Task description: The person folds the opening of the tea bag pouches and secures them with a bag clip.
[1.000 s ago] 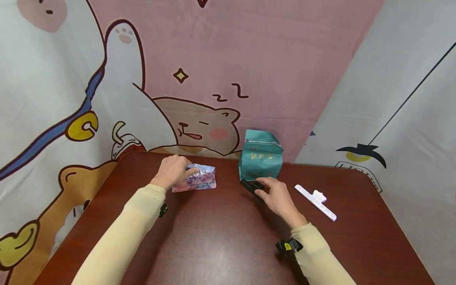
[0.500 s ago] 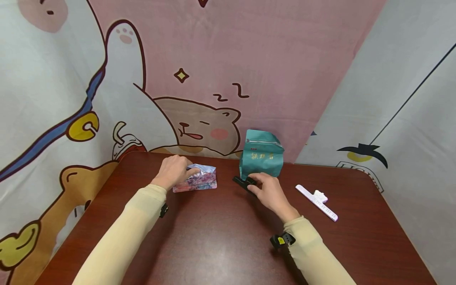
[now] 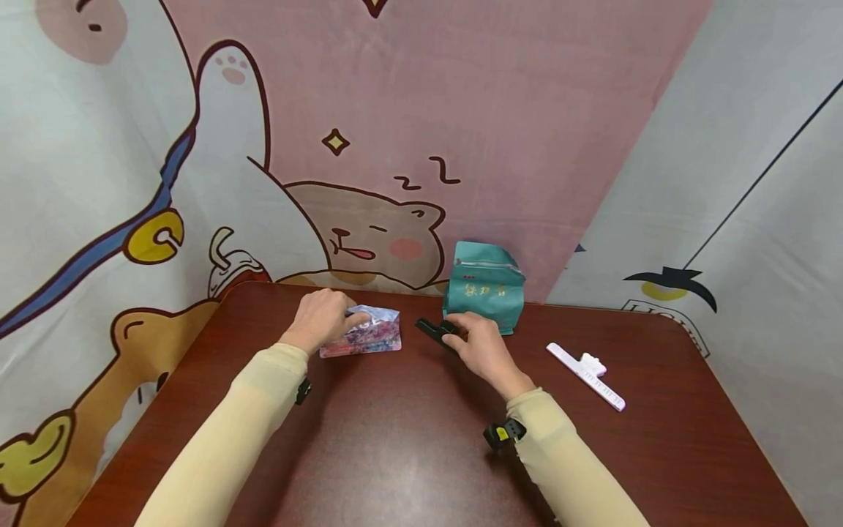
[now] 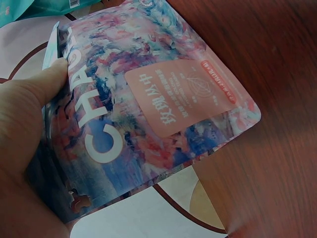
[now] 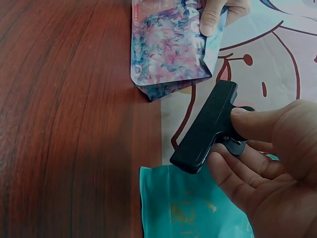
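My left hand (image 3: pixel 321 319) grips a pink-and-blue patterned pouch (image 4: pixel 124 99) near its top, the thumb lying on the printed front beside large white letters. In the right wrist view the same pouch (image 5: pixel 168 44) appears with the left thumb over its edge. My right hand (image 3: pixel 484 348) pinches a black bag clip (image 5: pixel 208 129) by its handle, thumb on one side and fingers on the other. The clip's long bar points toward the pouch, with a gap between them. Behind the right hand a teal pouch (image 3: pixel 484 282) with gold characters stands upright.
On the right side of the brown table (image 3: pixel 395 439) lies a white bag clip (image 3: pixel 586 375) with a long bar. A cartoon-printed cloth (image 3: pixel 527 146) hangs right behind the table's back edge.
My right hand has moved left with the black bag clip, passing in front of the teal pouch toward the patterned pouch. The left hand keeps its hold in the same place.
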Action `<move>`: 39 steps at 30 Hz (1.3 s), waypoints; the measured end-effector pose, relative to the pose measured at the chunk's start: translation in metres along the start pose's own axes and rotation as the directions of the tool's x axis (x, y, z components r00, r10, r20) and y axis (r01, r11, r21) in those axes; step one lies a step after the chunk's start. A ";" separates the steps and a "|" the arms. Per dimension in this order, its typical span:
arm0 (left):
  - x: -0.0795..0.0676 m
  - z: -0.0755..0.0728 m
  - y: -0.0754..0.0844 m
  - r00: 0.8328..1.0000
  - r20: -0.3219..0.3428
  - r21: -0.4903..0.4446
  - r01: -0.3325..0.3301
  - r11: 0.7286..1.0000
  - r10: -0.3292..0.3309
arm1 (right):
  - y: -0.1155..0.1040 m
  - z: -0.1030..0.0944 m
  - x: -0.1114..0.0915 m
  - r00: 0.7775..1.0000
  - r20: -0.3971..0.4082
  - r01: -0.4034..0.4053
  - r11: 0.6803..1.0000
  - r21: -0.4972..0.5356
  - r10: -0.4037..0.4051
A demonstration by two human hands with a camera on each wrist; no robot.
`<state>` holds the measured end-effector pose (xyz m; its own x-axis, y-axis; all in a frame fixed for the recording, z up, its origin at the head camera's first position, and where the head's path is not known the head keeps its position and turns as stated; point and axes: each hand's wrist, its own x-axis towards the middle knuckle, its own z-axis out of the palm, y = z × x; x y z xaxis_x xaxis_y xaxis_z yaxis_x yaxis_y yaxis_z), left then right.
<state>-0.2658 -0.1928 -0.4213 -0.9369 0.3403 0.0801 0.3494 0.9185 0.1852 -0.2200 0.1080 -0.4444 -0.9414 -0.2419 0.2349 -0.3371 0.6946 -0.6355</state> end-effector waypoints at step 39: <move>0.000 0.000 0.000 1.000 -0.028 0.011 -0.014 1.000 0.014 | -0.014 0.028 0.037 0.986 -0.121 0.103 0.990 -0.100 -0.115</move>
<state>-0.2655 -0.1928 -0.4217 -0.9313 0.3472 0.1101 0.3620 0.9159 0.1736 -0.2504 0.0710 -0.4475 -0.8884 -0.2363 0.3937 -0.4296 0.7304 -0.5310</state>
